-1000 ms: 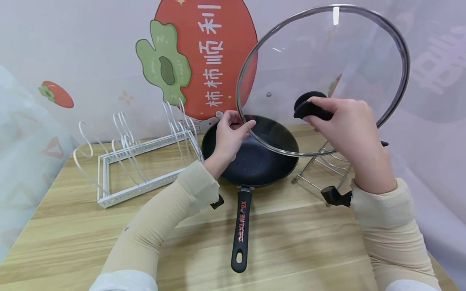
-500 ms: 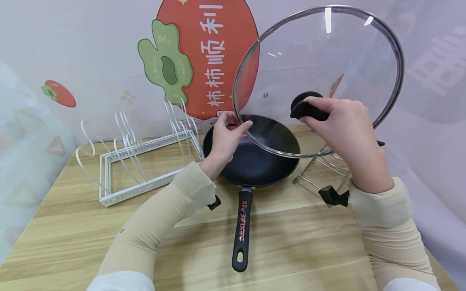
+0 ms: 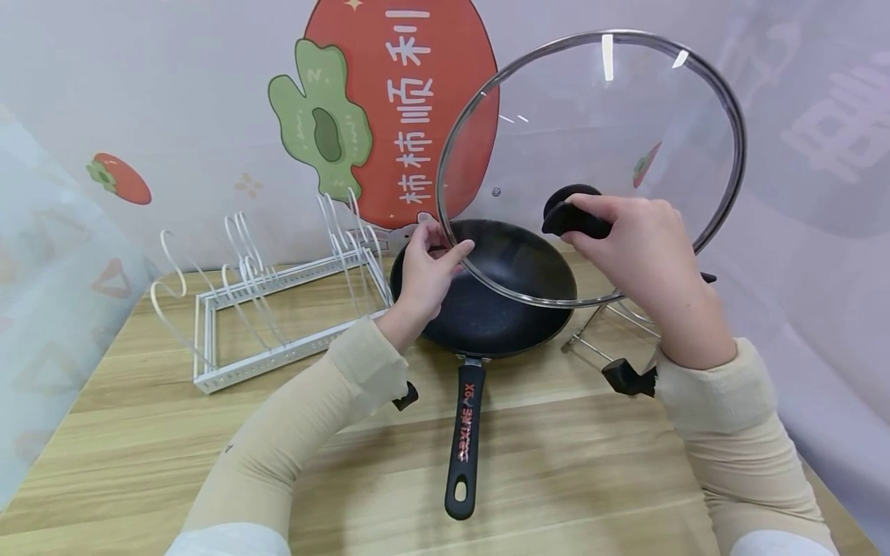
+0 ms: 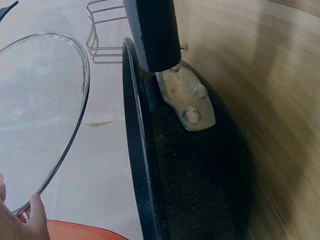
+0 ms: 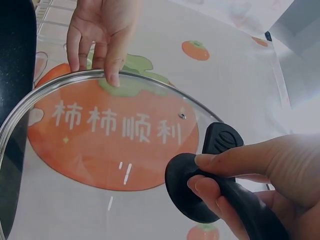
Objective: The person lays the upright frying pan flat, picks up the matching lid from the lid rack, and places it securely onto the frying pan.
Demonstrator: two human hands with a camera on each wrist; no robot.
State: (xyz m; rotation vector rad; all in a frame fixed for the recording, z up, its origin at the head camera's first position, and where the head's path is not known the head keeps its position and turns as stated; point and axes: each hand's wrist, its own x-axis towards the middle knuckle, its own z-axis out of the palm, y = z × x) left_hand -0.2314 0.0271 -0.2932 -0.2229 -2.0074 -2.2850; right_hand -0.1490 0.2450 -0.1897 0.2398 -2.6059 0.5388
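Observation:
A clear glass pot lid [image 3: 591,154] with a steel rim is held up, tilted steeply, above the right part of a black frying pan [image 3: 487,309]. My right hand [image 3: 643,255] grips the lid's black knob [image 3: 573,216] between thumb and fingers. At the lid's left edge my left hand [image 3: 427,266] pinches the rim, thumb on one side and fingers on the other; the right wrist view shows this left hand [image 5: 102,37] at the rim. The pan rests on the table, its black handle [image 3: 464,448] pointing toward me. In the left wrist view the pan's riveted bracket [image 4: 187,97] shows.
On the left of the wooden table [image 3: 334,494] stands a white rack [image 3: 271,357] with upright curved wire dividers. A metal wire stand [image 3: 591,344] sits right of the pan, partly hidden by my right arm. A printed cloth backdrop [image 3: 208,116] rises behind the table.
The lid has shifted left and slightly down with my right hand, its far edge dropping lower. My left hand keeps its pinch on the rim. The pan stays put while the view shifts slightly.

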